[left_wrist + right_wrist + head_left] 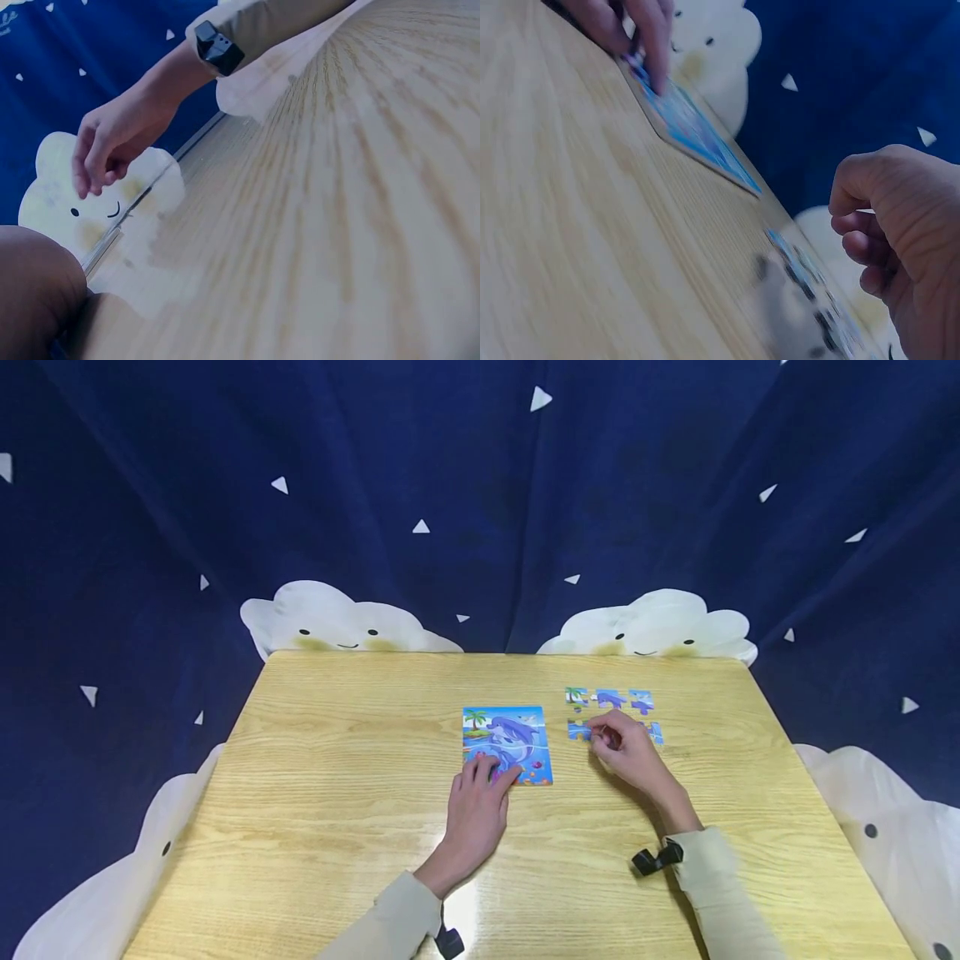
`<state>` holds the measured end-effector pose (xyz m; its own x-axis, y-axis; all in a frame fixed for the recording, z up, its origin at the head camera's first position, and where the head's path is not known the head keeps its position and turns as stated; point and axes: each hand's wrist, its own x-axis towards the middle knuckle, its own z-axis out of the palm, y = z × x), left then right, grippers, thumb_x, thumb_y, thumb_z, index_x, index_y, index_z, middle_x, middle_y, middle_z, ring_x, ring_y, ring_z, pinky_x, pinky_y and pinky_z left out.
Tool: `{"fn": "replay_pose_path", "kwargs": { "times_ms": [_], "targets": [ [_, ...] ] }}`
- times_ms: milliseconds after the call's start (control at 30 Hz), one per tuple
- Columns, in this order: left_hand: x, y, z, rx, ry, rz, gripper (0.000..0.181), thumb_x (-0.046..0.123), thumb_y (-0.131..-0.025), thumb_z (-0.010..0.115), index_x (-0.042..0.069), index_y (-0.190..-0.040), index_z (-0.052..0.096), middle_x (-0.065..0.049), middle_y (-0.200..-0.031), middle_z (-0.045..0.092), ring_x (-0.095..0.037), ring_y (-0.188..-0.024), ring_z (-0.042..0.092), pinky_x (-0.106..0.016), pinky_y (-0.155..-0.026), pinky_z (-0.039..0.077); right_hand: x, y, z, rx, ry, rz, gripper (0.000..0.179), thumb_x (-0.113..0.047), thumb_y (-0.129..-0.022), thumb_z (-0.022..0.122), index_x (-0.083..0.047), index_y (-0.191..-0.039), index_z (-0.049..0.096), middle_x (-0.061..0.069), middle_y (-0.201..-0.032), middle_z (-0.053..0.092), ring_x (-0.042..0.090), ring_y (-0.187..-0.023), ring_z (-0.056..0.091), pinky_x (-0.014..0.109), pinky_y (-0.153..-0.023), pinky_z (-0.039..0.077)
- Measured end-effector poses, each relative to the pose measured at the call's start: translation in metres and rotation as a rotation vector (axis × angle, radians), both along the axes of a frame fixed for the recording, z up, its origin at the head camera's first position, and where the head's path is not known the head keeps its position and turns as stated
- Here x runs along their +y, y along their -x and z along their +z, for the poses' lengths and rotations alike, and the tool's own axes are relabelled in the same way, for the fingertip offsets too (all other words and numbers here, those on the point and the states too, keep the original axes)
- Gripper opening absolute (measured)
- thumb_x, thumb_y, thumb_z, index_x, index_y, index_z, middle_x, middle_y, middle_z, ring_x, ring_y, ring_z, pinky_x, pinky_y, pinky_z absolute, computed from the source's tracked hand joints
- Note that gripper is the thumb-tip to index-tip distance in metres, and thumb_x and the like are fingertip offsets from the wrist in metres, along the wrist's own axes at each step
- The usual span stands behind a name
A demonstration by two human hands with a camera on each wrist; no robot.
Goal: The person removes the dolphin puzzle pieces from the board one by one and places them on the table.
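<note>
Tabletop of pale grained wood (337, 760) supports left hand (476, 814), fingers relaxed on flat, squarish blue dolphin board (517, 735), while right hand (628, 752), curled, cannot tell if grasping, is nearer small blue jigsaw pieces (609, 698) in crosswise rows right of board.

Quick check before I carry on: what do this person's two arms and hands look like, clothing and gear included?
The left sleeve and right sleeve are plain light beige, reaching about to the wrist. Each wrist carries a small black boxy device, left and right. The left hand and right hand wear no gloves.
</note>
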<state>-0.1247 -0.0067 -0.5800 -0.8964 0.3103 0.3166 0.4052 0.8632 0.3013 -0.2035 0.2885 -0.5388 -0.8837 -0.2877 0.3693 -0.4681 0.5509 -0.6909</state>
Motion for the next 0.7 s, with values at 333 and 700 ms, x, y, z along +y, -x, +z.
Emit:
{"fn": "replay_pose_path", "kwargs": {
  "times_ms": [333, 700],
  "targets": [
    [-0.001, 0.004, 0.000, 0.020, -0.053, -0.004, 0.036, 0.021, -0.105, 0.057, 0.034, -0.136, 0.069, -0.002, -0.134, 0.056, -0.029, -0.124, 0.050, -0.044, -0.091, 0.045, -0.045, -0.004, -0.004, -0.018, -0.001, 0.167, 0.021, 0.006, -0.090, 0.068, 0.000, -0.109, 0.074, 0.000, -0.088, 0.063, 0.013, -0.073, 0.053, 0.022, -0.060, 0.044],
    [-0.009, 0.011, 0.002, -0.002, -0.207, -0.017, 0.032, 0.029, -0.102, 0.065, 0.018, -0.131, 0.069, -0.007, -0.131, 0.058, -0.029, -0.119, 0.052, -0.044, -0.090, 0.045, -0.084, -0.010, -0.004, -0.089, -0.086, 0.248, 0.028, -0.005, -0.087, 0.076, -0.002, -0.115, 0.074, 0.003, -0.088, 0.062, 0.017, -0.075, 0.055, 0.024, -0.064, 0.045]
  ]
}}
